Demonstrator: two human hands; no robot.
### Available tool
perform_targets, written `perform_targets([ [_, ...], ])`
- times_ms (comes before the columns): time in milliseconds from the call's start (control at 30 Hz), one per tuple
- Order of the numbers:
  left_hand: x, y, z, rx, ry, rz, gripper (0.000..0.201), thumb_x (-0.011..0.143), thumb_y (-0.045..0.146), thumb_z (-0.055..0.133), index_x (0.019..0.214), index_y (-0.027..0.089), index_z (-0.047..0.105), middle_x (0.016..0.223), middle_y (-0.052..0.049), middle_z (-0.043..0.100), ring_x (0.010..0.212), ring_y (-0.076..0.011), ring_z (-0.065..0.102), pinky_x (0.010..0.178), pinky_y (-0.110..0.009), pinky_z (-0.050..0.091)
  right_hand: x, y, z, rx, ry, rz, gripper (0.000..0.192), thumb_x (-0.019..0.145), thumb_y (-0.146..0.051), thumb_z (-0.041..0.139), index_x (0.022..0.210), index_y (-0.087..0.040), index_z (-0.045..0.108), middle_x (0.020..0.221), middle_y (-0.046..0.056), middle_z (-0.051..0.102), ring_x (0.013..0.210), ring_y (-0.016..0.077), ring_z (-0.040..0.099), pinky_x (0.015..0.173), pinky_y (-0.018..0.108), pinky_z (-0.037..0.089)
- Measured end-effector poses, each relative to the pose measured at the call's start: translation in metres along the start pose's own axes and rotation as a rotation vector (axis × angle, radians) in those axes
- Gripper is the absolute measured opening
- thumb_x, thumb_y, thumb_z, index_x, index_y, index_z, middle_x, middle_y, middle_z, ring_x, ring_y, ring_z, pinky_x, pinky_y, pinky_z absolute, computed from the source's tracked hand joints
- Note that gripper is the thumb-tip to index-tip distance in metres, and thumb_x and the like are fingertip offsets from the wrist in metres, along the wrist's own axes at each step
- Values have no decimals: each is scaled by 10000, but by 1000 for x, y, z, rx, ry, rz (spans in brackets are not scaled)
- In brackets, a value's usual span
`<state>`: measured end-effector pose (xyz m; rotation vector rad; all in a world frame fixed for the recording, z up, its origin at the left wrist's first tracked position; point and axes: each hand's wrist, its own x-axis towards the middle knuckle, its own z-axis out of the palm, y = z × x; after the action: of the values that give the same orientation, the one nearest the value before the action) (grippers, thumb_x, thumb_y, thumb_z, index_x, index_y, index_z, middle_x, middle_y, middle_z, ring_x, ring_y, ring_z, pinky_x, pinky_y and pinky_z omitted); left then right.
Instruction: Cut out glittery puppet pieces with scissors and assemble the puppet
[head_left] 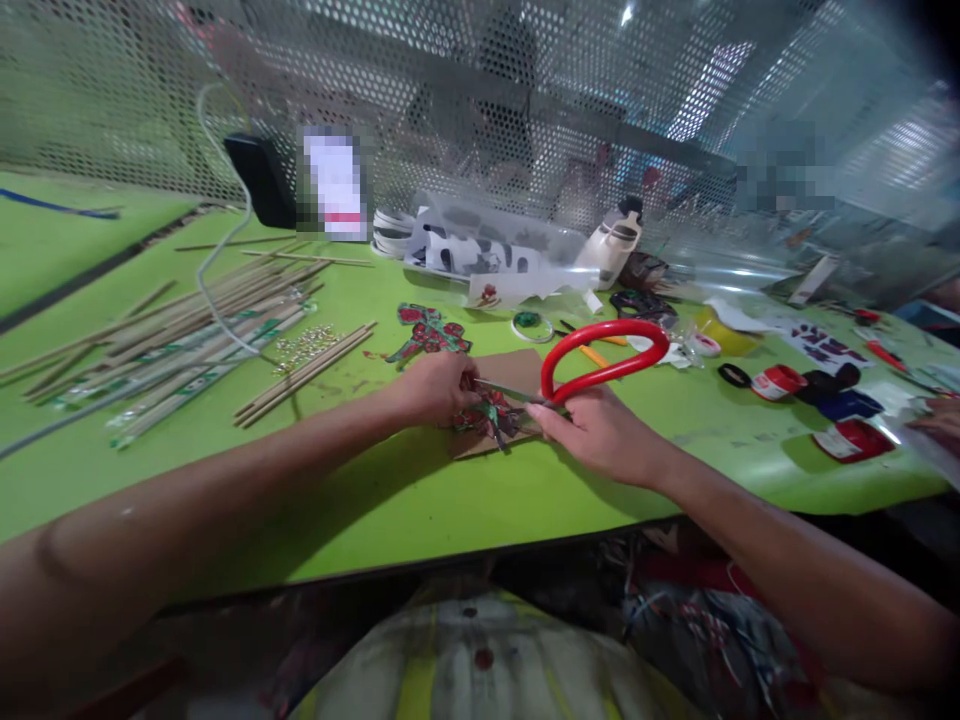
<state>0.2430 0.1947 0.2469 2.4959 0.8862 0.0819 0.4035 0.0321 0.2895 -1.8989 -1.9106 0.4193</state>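
Note:
My right hand [607, 435] is closed around large scissors with red loop handles [551, 370], whose blades point left toward my other hand. My left hand [435, 388] has its fingers pinched together at the blade tips; whatever they hold is too small and hidden to name. Under both hands lies a brown cardboard piece [517, 370] on the green table. Small red and green patterned scraps [495, 415] rest on the cardboard between my hands. Just beyond my left hand is a red and green patterned cut-out [431, 335].
Bundles of thin wooden sticks [217, 300] lie left, beside small gold bits [307, 348]. Behind stand a phone [334, 180], a clear plastic tray [517, 225] and a white bottle [619, 245]. Red-labelled jars [780, 382] sit right, near another person's hand [941, 425].

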Motion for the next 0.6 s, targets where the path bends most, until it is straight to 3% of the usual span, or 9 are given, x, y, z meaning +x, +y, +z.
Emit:
perform_targets([
  [267, 1, -2, 10, 37, 51, 24, 130, 813, 316, 649, 856, 208, 707, 745, -23, 710, 632, -171, 590, 542, -252, 353, 9, 2, -4, 291, -42, 299, 413, 963, -345, 505, 600, -174, 604, 601, 61, 656, 555, 154, 589, 614, 291, 458],
  [400, -4, 0, 13, 78, 107, 67, 165, 857, 284, 611, 937, 184, 714, 772, -57, 697, 658, -202, 597, 583, -289, 411, 8, 11, -6, 213, -90, 154, 433, 965, -377, 488, 591, -184, 591, 604, 52, 630, 580, 165, 576, 623, 303, 443],
  [500, -16, 5, 17, 106, 193, 186, 211, 874, 213, 599, 1046, 169, 713, 1069, -127, 681, 955, -257, 616, 814, -358, 481, 6, 18, -7, 126, -119, 27, 420, 962, -395, 487, 608, -189, 578, 638, 47, 624, 620, 174, 576, 633, 309, 427],
  [600, -30, 6, 23, 111, 266, 454, 160, 930, 277, 608, 908, 204, 749, 1106, -103, 667, 1020, -246, 586, 940, -388, 442, 7, 22, -6, 219, -117, 119, 424, 968, -385, 484, 616, -179, 599, 644, 53, 644, 620, 168, 590, 642, 302, 451],
])
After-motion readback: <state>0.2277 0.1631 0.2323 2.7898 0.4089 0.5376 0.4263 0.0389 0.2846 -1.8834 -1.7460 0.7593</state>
